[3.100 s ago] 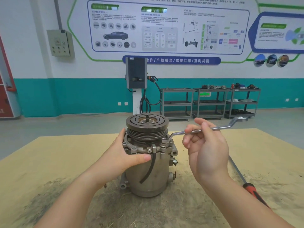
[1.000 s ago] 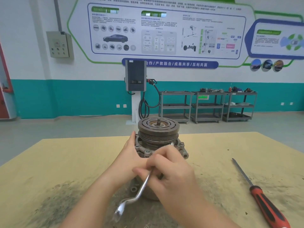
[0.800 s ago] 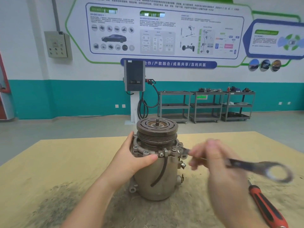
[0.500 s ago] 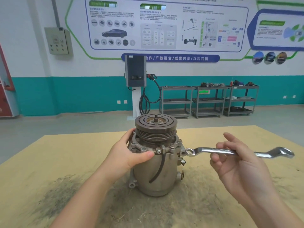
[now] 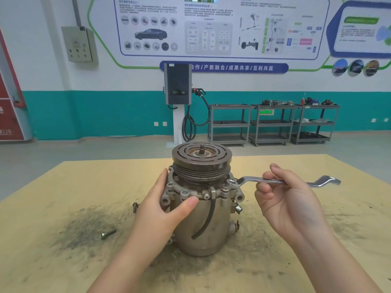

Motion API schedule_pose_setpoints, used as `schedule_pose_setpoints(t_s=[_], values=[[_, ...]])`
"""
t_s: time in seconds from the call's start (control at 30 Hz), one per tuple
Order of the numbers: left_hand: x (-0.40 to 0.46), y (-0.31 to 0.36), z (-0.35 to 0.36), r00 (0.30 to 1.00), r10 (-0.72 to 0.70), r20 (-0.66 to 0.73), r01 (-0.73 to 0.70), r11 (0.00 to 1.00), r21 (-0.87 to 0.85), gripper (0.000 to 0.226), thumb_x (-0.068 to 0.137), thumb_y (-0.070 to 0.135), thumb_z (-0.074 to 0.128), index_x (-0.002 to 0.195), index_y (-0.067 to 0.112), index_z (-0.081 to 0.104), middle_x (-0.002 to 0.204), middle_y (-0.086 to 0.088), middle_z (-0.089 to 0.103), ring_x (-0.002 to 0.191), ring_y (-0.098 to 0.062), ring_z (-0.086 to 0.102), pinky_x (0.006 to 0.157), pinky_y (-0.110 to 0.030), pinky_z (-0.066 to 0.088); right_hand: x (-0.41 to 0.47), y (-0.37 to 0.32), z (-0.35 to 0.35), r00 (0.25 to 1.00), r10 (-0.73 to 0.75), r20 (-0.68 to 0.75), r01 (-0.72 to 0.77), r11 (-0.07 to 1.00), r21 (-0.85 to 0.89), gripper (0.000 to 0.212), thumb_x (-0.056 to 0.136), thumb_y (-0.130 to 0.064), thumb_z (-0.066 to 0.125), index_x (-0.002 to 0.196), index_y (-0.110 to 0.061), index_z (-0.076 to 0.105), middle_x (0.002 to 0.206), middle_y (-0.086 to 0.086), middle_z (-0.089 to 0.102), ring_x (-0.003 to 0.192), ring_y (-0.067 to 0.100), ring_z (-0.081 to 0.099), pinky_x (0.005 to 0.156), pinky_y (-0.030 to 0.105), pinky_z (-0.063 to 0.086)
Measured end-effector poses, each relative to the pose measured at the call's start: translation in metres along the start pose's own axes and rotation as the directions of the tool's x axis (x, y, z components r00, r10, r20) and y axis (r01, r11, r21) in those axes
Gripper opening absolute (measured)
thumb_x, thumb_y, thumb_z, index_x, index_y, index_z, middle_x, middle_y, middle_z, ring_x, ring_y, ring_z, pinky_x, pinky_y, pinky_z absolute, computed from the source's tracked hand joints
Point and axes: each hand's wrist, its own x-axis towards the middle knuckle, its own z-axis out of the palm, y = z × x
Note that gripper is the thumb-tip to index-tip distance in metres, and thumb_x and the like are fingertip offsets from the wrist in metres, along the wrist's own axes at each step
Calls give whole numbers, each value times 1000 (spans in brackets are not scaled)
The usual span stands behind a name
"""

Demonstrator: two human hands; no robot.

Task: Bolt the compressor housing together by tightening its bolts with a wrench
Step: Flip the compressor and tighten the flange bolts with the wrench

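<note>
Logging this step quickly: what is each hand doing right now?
Left hand: grips the compressor housing, steadying it.
Right hand: holds the wrench, ring end on a flange bolt.

Grey metal compressor housing (image 5: pixel 203 220), silver wrench (image 5: pixel 275 181), stained tan table (image 5: pixel 63 187).

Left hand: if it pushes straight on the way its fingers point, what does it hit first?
The left hand already holds the compressor housing; its fingers point into the housing, so it meets that at once.

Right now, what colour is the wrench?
Shiny silver wrench, clearest in the head view.
</note>
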Motion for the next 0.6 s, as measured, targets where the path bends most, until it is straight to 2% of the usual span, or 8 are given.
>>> schedule_pose_setpoints(t_s=[0.07, 0.17, 0.3, 0.37, 0.47, 0.5, 0.57, 0.6], values=[[-2, 3, 0, 1000, 9, 7, -10, 999, 49, 64, 70, 64, 74, 127, 62, 45, 124, 50, 50, 116, 26, 45, 82, 5, 38, -2, 2, 2, 999, -31, 13, 32, 998, -51, 8, 97, -5, 45, 94, -11, 49, 56, 3, 57, 39, 17, 49, 37, 20, 40], [-1, 6, -3, 999, 31, 16, -33, 995, 98, 76, 66, 71, 68, 136, 58, 40, 139, 42, 45, 129, 20, 38, 101, -8, 33, 0, 0, 8, 990, -128, 58, 135, 980, -146, 10, 98, -4, 41, 100, -11, 48, 55, 3, 56, 37, 18, 46, 37, 22, 37], [-2, 7, -3, 999, 34, 25, -37, 990, 136, 92, 61, 81, 60, 144, 54, 31, 148, 36, 37, 136, 16, 32, 111, -17, 28, 3, 0, 14, 958, -265, 108, 282, 935, -215, 14, 100, -6, 38, 97, -12, 50, 53, 3, 53, 35, 18, 41, 39, 23, 33], [-1, 6, -4, 999, 20, 26, -24, 988, 153, 94, 59, 85, 59, 143, 56, 28, 150, 34, 34, 138, 14, 30, 113, -20, 26, -9, 10, 13, 887, -446, 123, 462, 851, -248, 21, 100, -9, 37, 86, -14, 51, 53, 4, 54, 34, 20, 43, 39, 21, 34], [0, 5, -5, 1000, 15, 24, -19, 985, 174, 114, 49, 99, 52, 149, 52, 25, 153, 32, 31, 140, 10, 29, 116, -23, 26, -31, 36, 14, 614, -727, 307, 777, 486, -401, 33, 98, -22, 38, 68, -20, 53, 56, 2, 52, 41, 21, 50, 43, 27, 41], [-1, 5, -5, 1000, 7, 22, -11, 983, 181, 120, 47, 101, 50, 152, 49, 24, 155, 31, 30, 142, 8, 28, 117, -25, 25, -36, 43, 17, 521, -741, 423, 828, 320, -460, 34, 97, -25, 39, 66, -18, 52, 57, 0, 50, 47, 18, 50, 47, 29, 42], [-1, 6, -5, 1000, -2, 26, -2, 986, 169, 121, 49, 99, 53, 153, 46, 25, 155, 27, 34, 142, 5, 32, 121, -34, 29, -43, 49, 22, 375, -680, 630, 852, -15, -523, 41, 99, -26, 42, 62, -12, 51, 59, -1, 46, 56, 12, 45, 53, 22, 38], [-1, 6, -4, 1000, -6, 27, 1, 986, 166, 118, 52, 96, 55, 153, 45, 26, 154, 26, 36, 141, 4, 34, 120, -37, 31, -44, 50, 23, 330, -655, 679, 855, -97, -509, 45, 101, -27, 41, 61, -10, 52, 59, 0, 46, 56, 11, 43, 52, 21, 36]])
